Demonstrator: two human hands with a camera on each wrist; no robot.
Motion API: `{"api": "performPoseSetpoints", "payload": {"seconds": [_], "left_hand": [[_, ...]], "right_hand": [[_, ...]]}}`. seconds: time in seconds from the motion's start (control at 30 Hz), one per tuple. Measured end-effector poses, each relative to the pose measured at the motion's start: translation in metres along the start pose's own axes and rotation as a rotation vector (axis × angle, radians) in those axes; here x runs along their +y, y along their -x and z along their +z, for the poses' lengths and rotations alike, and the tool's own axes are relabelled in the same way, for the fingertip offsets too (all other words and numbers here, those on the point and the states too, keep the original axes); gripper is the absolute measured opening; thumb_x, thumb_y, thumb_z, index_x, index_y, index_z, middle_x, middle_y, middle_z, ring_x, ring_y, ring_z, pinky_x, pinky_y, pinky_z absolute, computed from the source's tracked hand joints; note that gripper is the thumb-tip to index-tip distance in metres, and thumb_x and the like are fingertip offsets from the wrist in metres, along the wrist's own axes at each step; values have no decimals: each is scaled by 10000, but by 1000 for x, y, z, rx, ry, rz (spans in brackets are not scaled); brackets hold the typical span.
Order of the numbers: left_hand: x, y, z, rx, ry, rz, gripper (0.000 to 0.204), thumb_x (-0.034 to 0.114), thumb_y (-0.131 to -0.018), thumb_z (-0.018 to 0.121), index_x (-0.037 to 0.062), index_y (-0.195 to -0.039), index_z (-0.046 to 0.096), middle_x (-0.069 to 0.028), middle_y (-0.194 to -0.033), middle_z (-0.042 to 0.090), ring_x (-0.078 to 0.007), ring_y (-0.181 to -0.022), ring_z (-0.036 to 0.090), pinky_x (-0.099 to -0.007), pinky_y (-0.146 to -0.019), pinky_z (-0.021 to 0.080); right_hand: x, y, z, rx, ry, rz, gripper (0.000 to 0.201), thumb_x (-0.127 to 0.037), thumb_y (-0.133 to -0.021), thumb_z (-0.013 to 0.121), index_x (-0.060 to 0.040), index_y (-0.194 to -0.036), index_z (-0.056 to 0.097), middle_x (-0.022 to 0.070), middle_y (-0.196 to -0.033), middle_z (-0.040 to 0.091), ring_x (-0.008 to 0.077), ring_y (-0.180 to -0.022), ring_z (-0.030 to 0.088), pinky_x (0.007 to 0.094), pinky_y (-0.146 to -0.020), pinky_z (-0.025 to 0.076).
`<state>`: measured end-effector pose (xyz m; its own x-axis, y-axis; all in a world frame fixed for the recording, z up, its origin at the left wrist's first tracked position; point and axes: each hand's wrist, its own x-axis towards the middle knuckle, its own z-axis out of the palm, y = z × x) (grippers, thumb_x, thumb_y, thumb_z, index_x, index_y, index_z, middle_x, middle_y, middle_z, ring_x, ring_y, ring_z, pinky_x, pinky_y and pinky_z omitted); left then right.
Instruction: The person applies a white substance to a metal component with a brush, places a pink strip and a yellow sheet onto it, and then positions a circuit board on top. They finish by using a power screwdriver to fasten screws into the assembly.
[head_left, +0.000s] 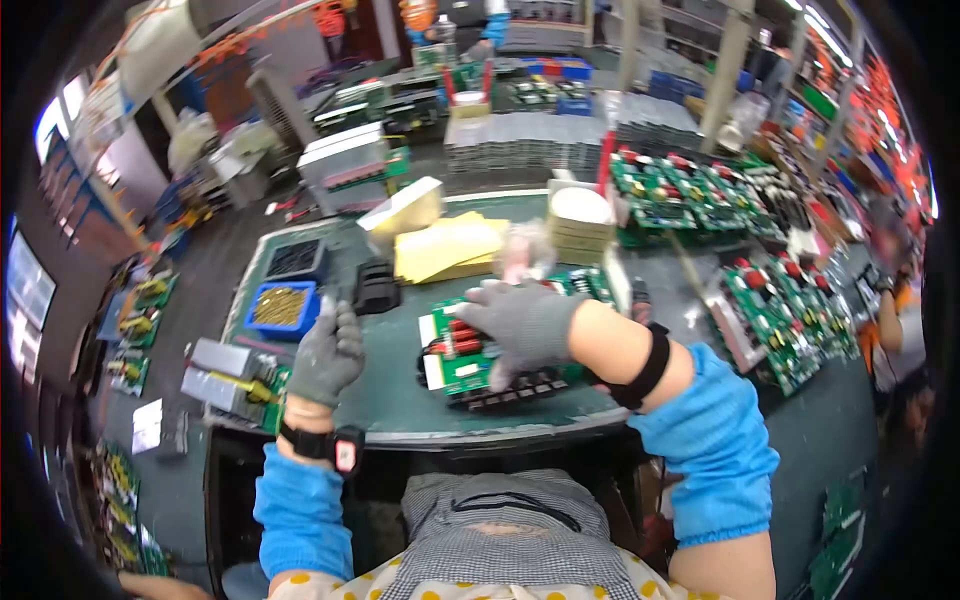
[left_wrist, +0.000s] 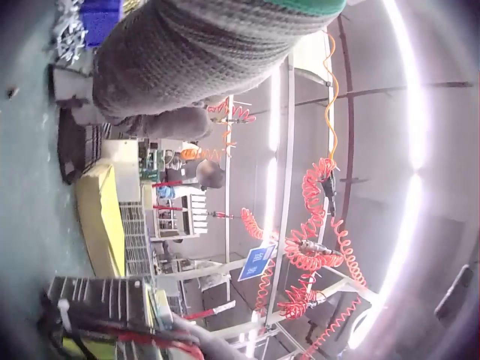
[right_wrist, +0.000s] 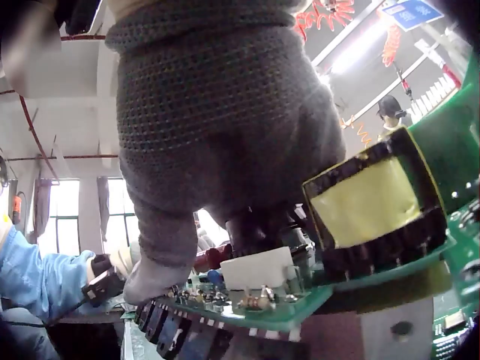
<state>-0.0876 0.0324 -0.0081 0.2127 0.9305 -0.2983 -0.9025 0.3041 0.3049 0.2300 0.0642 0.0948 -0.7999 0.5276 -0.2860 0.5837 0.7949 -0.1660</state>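
Note:
My gloved left hand (head_left: 330, 350) is just right of a blue bin (head_left: 281, 309) of small brass-coloured parts, its fingers nearly straight and nothing seen in them. In the left wrist view, the grey glove (left_wrist: 187, 60) fills the top, beside the blue bin's edge. My gloved right hand (head_left: 525, 325) is spread over a green circuit board (head_left: 468, 378) with red components and a row of dark parts along its near edge. In the right wrist view, the thumb (right_wrist: 154, 281) comes down at that edge, near a yellow-wrapped transformer (right_wrist: 367, 202); the other fingertips are hidden behind components.
Behind the board are yellow sheets (head_left: 450, 245) and a round white-topped stack (head_left: 581, 215). A black holder (head_left: 377, 287) stands between bin and board. Finished-looking boards (head_left: 785, 315) crowd the right side; grey metal blocks (head_left: 225, 380) sit at the left edge.

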Motion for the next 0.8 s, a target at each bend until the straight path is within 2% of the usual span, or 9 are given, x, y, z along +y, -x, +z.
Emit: {"api": "performPoseSetpoints", "payload": {"seconds": [0.1,0.2,0.27,0.33,0.4,0.47,0.57,0.7,0.8], "left_hand": [[-7,5,-20,-20,-79,33,256,392,-1027,534,143,-968,547,100,-718,402,-8,-565,383,-161,-473,366],[-11,14,-27,72,-75,88,264,400,-1025,528,141,-985,559,82,-743,450,-25,-587,426,-173,-485,410],[-13,20,-33,53,-110,98,288,410,-1026,517,127,-1009,568,43,-793,494,-68,-652,491,-195,-545,474],[-20,29,-21,106,-88,116,304,402,-1032,511,104,-1022,573,19,-798,500,-94,-670,503,-206,-573,502],[-22,30,-20,117,-81,97,298,399,-1037,504,108,-1032,565,14,-822,506,-96,-680,504,-203,-578,503],[-24,27,-19,122,-74,81,291,396,-1043,497,112,-1041,557,10,-847,512,-99,-689,504,-200,-583,503],[-27,19,-17,48,-8,0,276,383,-1049,492,113,-1034,548,31,-816,475,-67,-660,453,-173,-541,453],[-25,19,-18,-31,81,-36,262,363,-1056,486,110,-1026,544,62,-783,403,-42,-632,380,-161,-496,380],[-24,28,-17,-66,108,-40,246,345,-1059,486,107,-1042,547,73,-769,371,-39,-619,356,-168,-486,362]], "right_hand": [[0,13,-6,147,26,34,1018,-555,-704,817,-24,-1467,401,219,-1510,397,396,-1431,335,540,-1146,318],[30,41,-22,505,14,-72,894,-523,-746,794,-5,-1396,462,245,-1463,436,394,-1391,394,474,-1120,368],[49,73,-29,712,63,-64,762,-407,-791,774,-16,-1377,483,209,-1320,566,368,-1202,578,412,-1011,482],[52,107,-34,506,143,273,395,-261,-833,726,-49,-1141,600,149,-1165,625,352,-1054,632,426,-901,517],[92,127,2,386,315,339,312,-128,-825,691,-75,-1119,601,114,-1084,636,335,-961,647,442,-838,530],[105,140,32,87,407,503,363,-61,-812,667,-88,-1163,582,125,-1105,633,340,-977,649,438,-837,530],[125,157,89,190,390,400,315,-62,-831,632,-83,-1140,573,147,-1032,639,360,-953,650,445,-803,534],[110,158,103,266,71,640,416,-65,-838,661,-72,-1231,525,174,-1037,629,395,-959,636,473,-833,521],[120,162,124,462,-60,436,514,-64,-841,666,-83,-1324,492,185,-1055,627,396,-970,635,479,-838,520]]}}
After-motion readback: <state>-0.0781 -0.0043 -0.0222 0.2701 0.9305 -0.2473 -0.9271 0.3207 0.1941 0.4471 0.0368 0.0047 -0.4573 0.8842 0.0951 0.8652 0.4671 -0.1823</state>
